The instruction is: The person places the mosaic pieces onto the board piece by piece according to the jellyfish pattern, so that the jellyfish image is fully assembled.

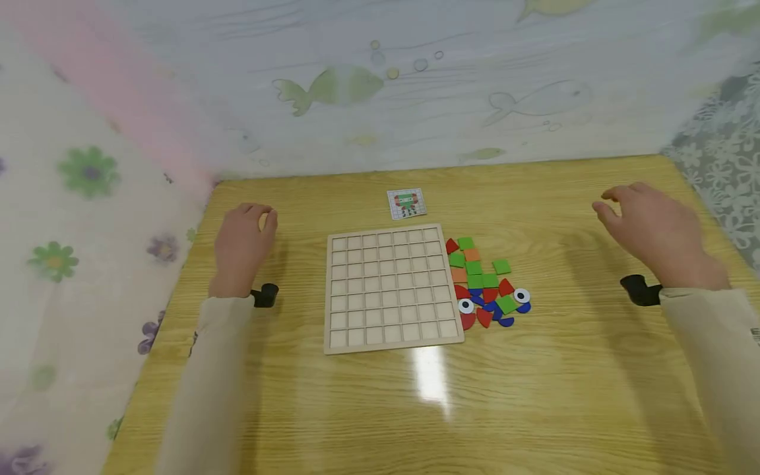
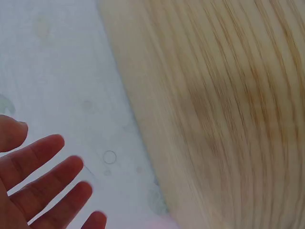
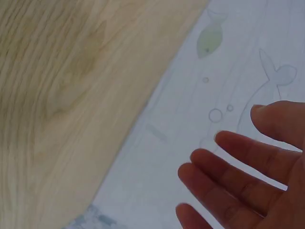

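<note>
My left hand (image 1: 242,247) hovers over the table's left side, holding nothing; in the left wrist view its fingers (image 2: 45,188) are relaxed and spread. Over the right side my right hand (image 1: 659,227) is likewise free, with loosely bent fingers (image 3: 233,181) in the right wrist view. Between them lies a square wooden grid board (image 1: 388,288) with bare cells. Against its right edge is a loose heap of flat pieces: green squares (image 1: 501,266), orange squares (image 1: 472,254), red quarter-rounds (image 1: 484,318), blue pieces (image 1: 506,322) and two round eye pieces (image 1: 521,295). Neither hand touches them.
A small pattern card (image 1: 407,204) with a gridded figure lies behind the board. The wooden table (image 1: 368,415) meets a fish-patterned wall covering (image 1: 439,119) at the back. Flowered cloth (image 1: 89,264) hangs on the left, and a grey floral covering (image 1: 727,171) is at right.
</note>
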A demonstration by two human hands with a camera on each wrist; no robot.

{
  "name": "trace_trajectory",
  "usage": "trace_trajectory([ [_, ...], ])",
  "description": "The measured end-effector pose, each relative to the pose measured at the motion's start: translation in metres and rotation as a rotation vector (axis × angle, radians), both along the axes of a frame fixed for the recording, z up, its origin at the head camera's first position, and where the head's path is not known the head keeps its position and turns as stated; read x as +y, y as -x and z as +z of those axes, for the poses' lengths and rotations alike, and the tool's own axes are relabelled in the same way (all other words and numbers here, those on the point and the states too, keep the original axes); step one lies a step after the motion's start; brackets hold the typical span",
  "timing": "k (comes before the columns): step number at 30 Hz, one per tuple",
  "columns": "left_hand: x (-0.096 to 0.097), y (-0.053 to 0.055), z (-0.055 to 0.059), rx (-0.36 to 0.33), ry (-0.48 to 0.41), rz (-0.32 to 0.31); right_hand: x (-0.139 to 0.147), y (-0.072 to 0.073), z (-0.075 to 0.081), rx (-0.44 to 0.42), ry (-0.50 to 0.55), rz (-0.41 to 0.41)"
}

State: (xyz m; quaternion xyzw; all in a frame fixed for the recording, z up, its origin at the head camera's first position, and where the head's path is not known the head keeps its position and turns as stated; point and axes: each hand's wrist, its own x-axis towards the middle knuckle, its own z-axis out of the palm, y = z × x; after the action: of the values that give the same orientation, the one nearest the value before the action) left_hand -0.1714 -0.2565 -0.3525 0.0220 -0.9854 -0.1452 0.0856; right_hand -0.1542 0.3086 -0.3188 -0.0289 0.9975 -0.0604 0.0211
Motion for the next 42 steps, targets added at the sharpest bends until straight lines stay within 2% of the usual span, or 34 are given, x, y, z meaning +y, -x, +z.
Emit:
trace_trajectory([
  [5, 0.011, -0.011, -0.007, -0.036, -0.167, -0.019, -0.017, -0.004, -0.01, 0.052, 0.122, 0.033],
  [8, 0.019, -0.017, -0.015, -0.115, -0.259, -0.044, -0.033, -0.002, -0.02, 0.046, 0.189, 0.061],
  [14, 0.04, -0.024, -0.031, -0.337, -0.383, -0.065, -0.074, 0.005, -0.04, -0.027, 0.347, 0.147],
  [18, 0.054, -0.024, -0.041, -0.41, -0.48, -0.054, -0.098, 0.012, -0.053, -0.089, 0.435, 0.177],
  [23, 0.069, -0.022, -0.048, -0.409, -0.525, -0.049, -0.121, 0.021, -0.062, -0.176, 0.533, 0.175],
  [29, 0.073, -0.024, -0.051, -0.346, -0.424, -0.072, -0.142, 0.029, -0.068, -0.306, 0.59, 0.17],
  [32, 0.071, -0.027, -0.052, -0.34, -0.398, -0.074, -0.15, 0.032, -0.073, -0.326, 0.587, 0.165],
  [35, 0.068, -0.028, -0.053, -0.334, -0.389, -0.066, -0.157, 0.036, -0.078, -0.317, 0.533, 0.198],
  [42, 0.062, -0.023, -0.054, -0.326, -0.397, -0.082, -0.16, 0.038, -0.08, -0.32, 0.455, 0.214],
])
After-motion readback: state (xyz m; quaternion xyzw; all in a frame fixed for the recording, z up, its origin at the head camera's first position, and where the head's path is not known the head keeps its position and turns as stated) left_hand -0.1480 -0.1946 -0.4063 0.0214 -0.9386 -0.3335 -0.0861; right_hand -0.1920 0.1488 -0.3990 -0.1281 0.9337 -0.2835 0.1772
